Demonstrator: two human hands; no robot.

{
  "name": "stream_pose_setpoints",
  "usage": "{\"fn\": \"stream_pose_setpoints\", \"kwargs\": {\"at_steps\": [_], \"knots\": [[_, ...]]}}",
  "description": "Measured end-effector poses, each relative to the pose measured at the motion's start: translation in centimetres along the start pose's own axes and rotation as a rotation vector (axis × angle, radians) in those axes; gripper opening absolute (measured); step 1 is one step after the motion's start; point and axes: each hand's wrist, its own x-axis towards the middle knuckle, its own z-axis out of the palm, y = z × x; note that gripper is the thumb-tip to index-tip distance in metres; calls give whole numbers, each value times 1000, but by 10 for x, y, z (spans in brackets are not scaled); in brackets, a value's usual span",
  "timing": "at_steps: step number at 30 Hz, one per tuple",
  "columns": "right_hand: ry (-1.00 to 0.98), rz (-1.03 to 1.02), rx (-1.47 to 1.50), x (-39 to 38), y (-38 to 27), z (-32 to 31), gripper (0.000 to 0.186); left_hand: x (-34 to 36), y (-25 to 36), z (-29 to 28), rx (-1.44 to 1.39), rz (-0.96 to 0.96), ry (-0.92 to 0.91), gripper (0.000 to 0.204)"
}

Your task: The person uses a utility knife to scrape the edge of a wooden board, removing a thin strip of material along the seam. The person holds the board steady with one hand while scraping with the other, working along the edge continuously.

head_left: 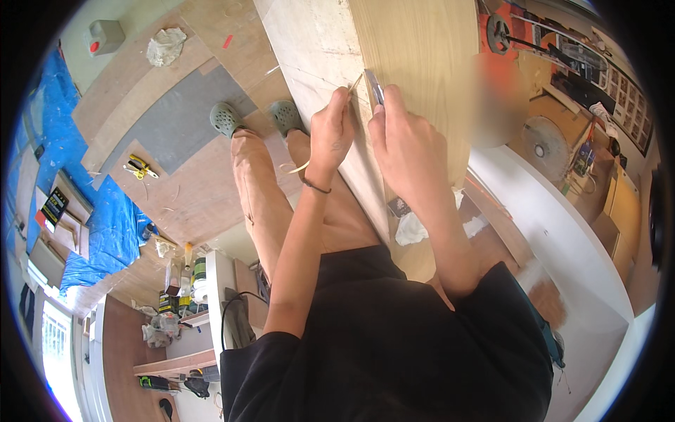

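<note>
A large pale wooden panel stands in front of me, its grained face to the right and a rougher, marked side to the left. In my right hand is a cutter knife, its tip at the panel's corner edge. Close beside it, my left hand pinches a thin, pale strip that looks like wood edging. The fingers hide part of this strip. A curled tail of similar strip shows by my left wrist.
Yellow-handled pliers and a crumpled white cloth lie on floor boards at left, near a grey jug. Blue sheeting covers the floor farther left. A round fan-like disc and assorted tools stand at right.
</note>
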Motion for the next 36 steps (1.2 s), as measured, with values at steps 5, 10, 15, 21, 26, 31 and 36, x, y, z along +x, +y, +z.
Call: {"fn": "stream_pose_setpoints", "kwargs": {"at_steps": [5, 10, 15, 21, 26, 31, 36], "knots": [[-22, -5, 7, 1, -1, -2, 17, -1, -2, 2, 2, 6, 1, 21], [-14, -10, -7, 1, -3, -3, 19, -4, 1, 5, -22, -1, 28, 21], [-61, 4, -26, 7, -7, -5, 21, -10, -1, 11, -31, -30, 71, 18], [-81, 18, -79, 12, -9, -7, 20, -21, -4, 12, -35, -46, 50, 16], [7, -34, -88, 2, 2, -3, 18, -13, -4, 0, 37, -95, -33, 15], [69, -66, -85, -5, 4, 3, 16, -12, -6, 4, -19, -55, -7, 13], [25, -46, -66, -6, 2, 4, 21, -18, -9, 6, 19, -56, 2, 19]]}}
